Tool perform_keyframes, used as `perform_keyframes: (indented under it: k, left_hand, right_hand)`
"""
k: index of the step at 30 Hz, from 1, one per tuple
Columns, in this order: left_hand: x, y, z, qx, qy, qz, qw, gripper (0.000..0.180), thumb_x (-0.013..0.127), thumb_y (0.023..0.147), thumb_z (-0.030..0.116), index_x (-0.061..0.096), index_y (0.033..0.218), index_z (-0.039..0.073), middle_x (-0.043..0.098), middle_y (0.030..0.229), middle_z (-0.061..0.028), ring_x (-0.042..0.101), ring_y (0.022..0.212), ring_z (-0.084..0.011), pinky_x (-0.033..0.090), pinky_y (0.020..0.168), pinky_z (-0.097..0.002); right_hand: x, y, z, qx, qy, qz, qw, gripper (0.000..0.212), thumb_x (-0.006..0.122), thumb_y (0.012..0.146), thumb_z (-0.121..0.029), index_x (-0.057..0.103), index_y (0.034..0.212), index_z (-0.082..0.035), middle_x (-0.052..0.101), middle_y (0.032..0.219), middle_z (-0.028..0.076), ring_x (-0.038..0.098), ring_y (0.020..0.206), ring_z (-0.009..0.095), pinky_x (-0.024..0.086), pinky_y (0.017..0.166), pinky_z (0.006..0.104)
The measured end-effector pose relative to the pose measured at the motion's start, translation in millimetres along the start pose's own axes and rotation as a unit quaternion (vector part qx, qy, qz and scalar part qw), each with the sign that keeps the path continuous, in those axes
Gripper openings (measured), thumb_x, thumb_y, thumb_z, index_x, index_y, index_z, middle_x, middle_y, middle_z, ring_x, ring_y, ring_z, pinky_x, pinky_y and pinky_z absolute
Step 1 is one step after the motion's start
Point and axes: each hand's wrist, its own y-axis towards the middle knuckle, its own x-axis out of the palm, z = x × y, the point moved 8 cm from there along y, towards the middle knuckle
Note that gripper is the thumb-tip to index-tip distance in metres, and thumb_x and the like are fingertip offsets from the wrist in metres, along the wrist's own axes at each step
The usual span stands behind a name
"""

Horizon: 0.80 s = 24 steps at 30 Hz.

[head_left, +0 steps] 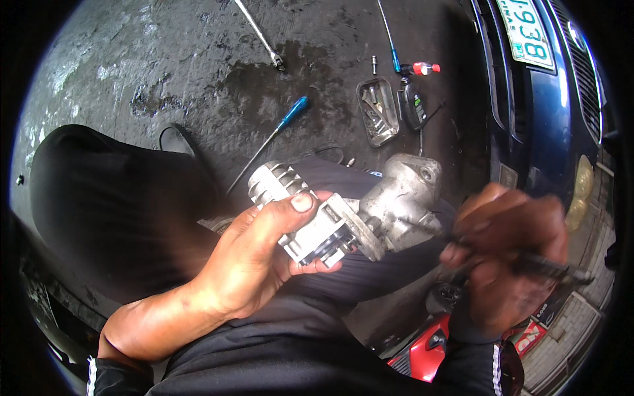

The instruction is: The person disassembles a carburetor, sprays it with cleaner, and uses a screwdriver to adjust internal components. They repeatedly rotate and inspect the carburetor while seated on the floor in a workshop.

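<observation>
My left hand point(254, 247) is wrapped round a silvery cast-metal engine part point(406, 195), its thumb lying across the top. The part has a ribbed cylinder at its left end and a rounded, bulkier housing at its right, and it is held above my lap. To the right of it, my right hand point(508, 247) is closed round a slim dark tool point(555, 268). Its thin front end points left toward the housing. Motion smears this hand and the tool, so I cannot tell the tool's exact kind or whether its tip touches the metal.
On the dark, stained floor lie a blue-handled screwdriver point(285, 121), another blue-handled tool point(395, 58) and a long metal wrench handle point(264, 43). A metal tray point(362, 99) of small parts sits beside a black bottle point(413, 109). A blue car point(561, 99) stands at the right.
</observation>
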Motion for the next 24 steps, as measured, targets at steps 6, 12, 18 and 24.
perform_keyframes:
  k: [6,12,18,24]
  left_hand:
    - [-1,-3,-2,-0.008,0.003,0.011,1.000,0.076,0.075,0.105,0.050,0.059,0.151,-0.008,0.078,0.131,-0.0212,0.083,0.106,-0.0287,0.074,0.089,-0.0432]
    - [-1,-1,-3,-0.001,0.007,0.007,1.000,0.077,0.078,0.104,0.050,0.059,0.151,-0.008,0.077,0.134,-0.0211,0.081,0.113,-0.0282,0.073,0.092,-0.0444]
    - [-4,0,-3,0.011,0.011,0.020,1.000,0.076,0.078,0.106,0.048,0.057,0.153,-0.008,0.076,0.137,-0.0217,0.081,0.113,-0.0295,0.072,0.095,-0.0461]
    - [-5,0,-3,0.020,0.008,0.028,0.999,0.075,0.077,0.107,0.045,0.056,0.154,-0.009,0.076,0.137,-0.0217,0.080,0.114,-0.0297,0.071,0.096,-0.0465]
  right_hand:
    - [8,-14,-5,-0.014,-0.061,-0.063,0.996,0.039,0.094,0.098,-0.032,0.068,0.103,-0.003,0.071,0.079,0.009,0.068,0.064,0.015,0.055,0.054,0.0283]
    - [17,-15,-14,-0.089,-0.113,-0.133,0.981,0.022,0.083,0.092,0.000,0.074,0.111,-0.004,0.077,0.080,0.009,0.075,0.066,0.018,0.059,0.060,0.0288]
    - [24,-21,-7,-0.058,-0.123,-0.129,0.982,0.038,0.083,0.072,0.011,0.081,0.108,0.002,0.076,0.085,0.010,0.076,0.068,0.024,0.061,0.061,0.0341]
    - [31,-26,0,-0.108,-0.169,-0.149,0.968,0.025,0.078,0.084,0.010,0.078,0.107,0.000,0.079,0.086,0.011,0.075,0.064,0.021,0.060,0.059,0.0328]
